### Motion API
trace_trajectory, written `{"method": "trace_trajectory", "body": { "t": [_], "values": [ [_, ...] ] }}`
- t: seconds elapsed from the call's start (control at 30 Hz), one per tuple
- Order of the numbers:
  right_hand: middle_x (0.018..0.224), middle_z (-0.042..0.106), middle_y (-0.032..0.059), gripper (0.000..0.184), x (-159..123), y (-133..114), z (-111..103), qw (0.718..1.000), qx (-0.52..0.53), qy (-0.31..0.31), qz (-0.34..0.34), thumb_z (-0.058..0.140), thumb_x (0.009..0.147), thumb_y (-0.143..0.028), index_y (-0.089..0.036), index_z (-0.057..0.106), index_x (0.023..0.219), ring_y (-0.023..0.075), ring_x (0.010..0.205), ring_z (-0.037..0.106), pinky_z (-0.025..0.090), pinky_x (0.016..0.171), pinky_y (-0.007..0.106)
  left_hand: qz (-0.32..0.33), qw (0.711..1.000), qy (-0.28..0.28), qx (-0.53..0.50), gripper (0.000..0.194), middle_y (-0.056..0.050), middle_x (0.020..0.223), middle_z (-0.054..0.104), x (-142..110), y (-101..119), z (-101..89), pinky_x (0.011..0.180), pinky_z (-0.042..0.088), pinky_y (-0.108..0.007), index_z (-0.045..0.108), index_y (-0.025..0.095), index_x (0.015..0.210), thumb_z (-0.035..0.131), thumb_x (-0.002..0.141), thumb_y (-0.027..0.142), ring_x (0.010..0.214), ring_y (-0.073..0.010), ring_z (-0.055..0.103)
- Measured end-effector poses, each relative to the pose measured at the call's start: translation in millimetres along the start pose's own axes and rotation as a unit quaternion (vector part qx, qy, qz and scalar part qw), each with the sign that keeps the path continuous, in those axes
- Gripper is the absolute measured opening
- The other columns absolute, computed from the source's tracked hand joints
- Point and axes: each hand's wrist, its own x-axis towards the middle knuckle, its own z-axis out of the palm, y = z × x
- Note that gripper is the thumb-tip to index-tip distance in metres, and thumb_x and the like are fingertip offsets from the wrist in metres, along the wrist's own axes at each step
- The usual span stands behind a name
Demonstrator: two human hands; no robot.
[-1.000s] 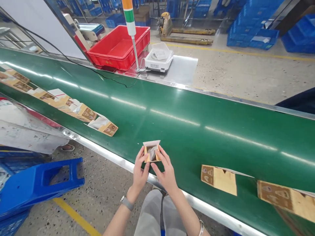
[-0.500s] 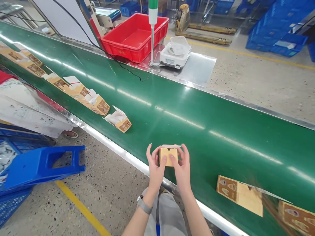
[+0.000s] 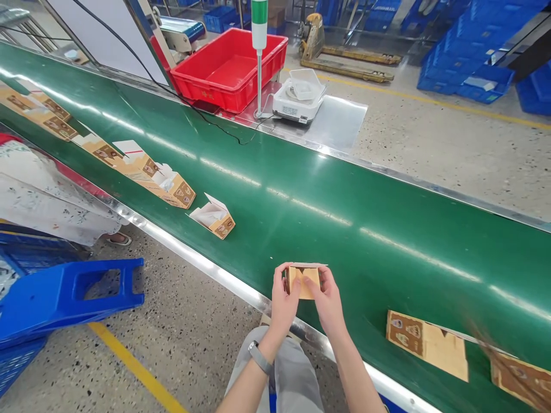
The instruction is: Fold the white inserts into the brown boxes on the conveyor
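Between my two hands is a small tan cardboard box [image 3: 308,291], held over the near side of the green conveyor belt [image 3: 275,229]. My left hand [image 3: 284,292] grips its left side, thumb pressed on the face toward me. On the other side my right hand [image 3: 328,293] grips it the same way. A white-edged flap lies along the top of the box, above a dark V-shaped notch. To the left on the belt sits an open carton [image 3: 219,225] with its lid flap up. At the right lies a brown and tan box [image 3: 426,345].
More open cartons [image 3: 150,178] line the belt at left, beside a person in a patterned white garment [image 3: 47,183]. Beyond the belt stand a red tub [image 3: 228,69] and a white scale [image 3: 297,103]. A blue stool [image 3: 64,292] is at lower left.
My fingers have closed in around the box, where some were raised before. Box and hands sit slightly further right and lower in view. The cartons at left have shifted slightly rightward.
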Motion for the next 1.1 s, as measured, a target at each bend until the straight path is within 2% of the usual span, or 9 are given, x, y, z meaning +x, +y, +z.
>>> {"method": "trace_trajectory", "body": {
  "t": [0.17, 0.3, 0.37, 0.47, 0.53, 0.67, 0.77, 0.87, 1.1],
  "values": [
    [0.096, 0.069, 0.0036, 0.050, 1, -2, -8, 1.000, -0.001, -0.007, 0.018, 0.076, 0.072, -0.046, -0.023, 0.056, 0.111, 0.0217, 0.082, 0.065, 0.054, 0.076, 0.036, 0.017, 0.999, -0.045, 0.020, 0.041, -0.010, 0.134, 0.060, -3, -4, 2.5, 0.105, 0.051, -0.040, 0.054, 0.024, 0.128, 0.064, 0.091, 0.039, 0.124, -0.0249, 0.060],
    [0.102, 0.067, 0.0069, 0.069, -11, -2, -15, 0.996, -0.064, 0.060, 0.035, 0.071, 0.076, -0.058, -0.022, 0.054, 0.132, 0.0238, 0.083, 0.064, 0.053, 0.074, 0.038, 0.043, 0.996, -0.068, 0.029, 0.054, -0.011, 0.149, 0.051, -17, -7, -4.3, 0.112, 0.046, -0.044, 0.048, 0.027, 0.140, 0.066, 0.090, 0.039, 0.138, -0.0272, 0.051],
    [0.115, 0.063, 0.0113, 0.076, -27, -2, -22, 0.984, -0.118, 0.134, -0.003, 0.067, 0.079, -0.061, -0.021, 0.049, 0.141, 0.0264, 0.094, 0.064, 0.053, 0.079, 0.040, 0.104, 0.992, -0.010, 0.064, 0.056, -0.011, 0.149, 0.050, -22, -5, -26.6, 0.114, 0.044, -0.045, 0.049, 0.027, 0.139, 0.069, 0.087, 0.035, 0.139, -0.0279, 0.050],
    [0.131, 0.057, 0.0131, 0.056, -59, -5, -28, 0.939, -0.184, 0.239, -0.167, 0.065, 0.088, -0.048, -0.022, 0.054, 0.136, 0.0264, 0.109, 0.059, 0.048, 0.094, 0.044, 0.200, 0.950, 0.208, 0.119, 0.048, -0.012, 0.137, 0.054, -7, 10, -86.4, 0.111, 0.045, -0.047, 0.053, 0.025, 0.129, 0.070, 0.084, 0.027, 0.130, -0.0272, 0.055],
    [0.121, 0.064, 0.0097, 0.030, -76, -6, -16, 0.922, -0.186, 0.203, -0.271, 0.061, 0.093, -0.034, -0.024, 0.063, 0.121, 0.0237, 0.107, 0.061, 0.048, 0.096, 0.043, 0.202, 0.930, 0.274, 0.136, 0.060, -0.013, 0.143, 0.046, 21, 27, -131.6, 0.115, 0.041, -0.049, 0.046, 0.025, 0.133, 0.071, 0.078, 0.022, 0.135, -0.0281, 0.050],
    [0.125, 0.067, 0.0116, 0.026, -67, -4, 52, 0.947, -0.156, -0.042, -0.276, 0.052, 0.098, -0.027, -0.024, 0.063, 0.121, 0.0244, 0.114, 0.065, 0.056, 0.091, 0.041, 0.161, 0.966, 0.159, 0.125, 0.061, -0.009, 0.154, 0.043, 87, 58, -185.2, 0.124, 0.029, -0.049, 0.046, 0.029, 0.135, 0.068, 0.078, 0.023, 0.148, -0.0272, 0.037],
    [0.155, 0.048, 0.0129, 0.054, -29, 3, 111, 0.960, -0.141, -0.097, -0.221, 0.057, 0.096, -0.038, -0.025, 0.045, 0.147, 0.0283, 0.141, 0.049, 0.048, 0.110, 0.050, 0.159, 0.978, 0.079, 0.107, 0.043, -0.011, 0.133, 0.062, 111, 64, -181.0, 0.110, 0.047, -0.045, 0.056, 0.024, 0.124, 0.067, 0.084, 0.038, 0.129, -0.0261, 0.058],
    [0.165, 0.032, 0.0133, 0.075, 5, 12, 142, 0.960, -0.130, -0.115, -0.218, 0.061, 0.093, -0.045, -0.023, 0.029, 0.158, 0.0294, 0.150, 0.036, 0.039, 0.119, 0.053, 0.178, 0.974, 0.058, 0.130, 0.039, -0.011, 0.124, 0.068, 102, 52, -158.5, 0.096, 0.054, -0.039, 0.064, 0.022, 0.118, 0.067, 0.087, 0.046, 0.113, -0.0244, 0.066],
    [0.159, 0.042, 0.0107, 0.064, 15, 35, 116, 0.940, -0.183, -0.069, -0.278, 0.054, 0.098, -0.042, -0.028, 0.032, 0.156, 0.0262, 0.143, 0.045, 0.043, 0.115, 0.049, 0.223, 0.957, 0.045, 0.182, 0.038, -0.010, 0.146, 0.054, 61, 11, -123.5, 0.110, 0.045, -0.045, 0.060, 0.031, 0.135, 0.053, 0.099, 0.042, 0.136, -0.0263, 0.051]
  ]
}}
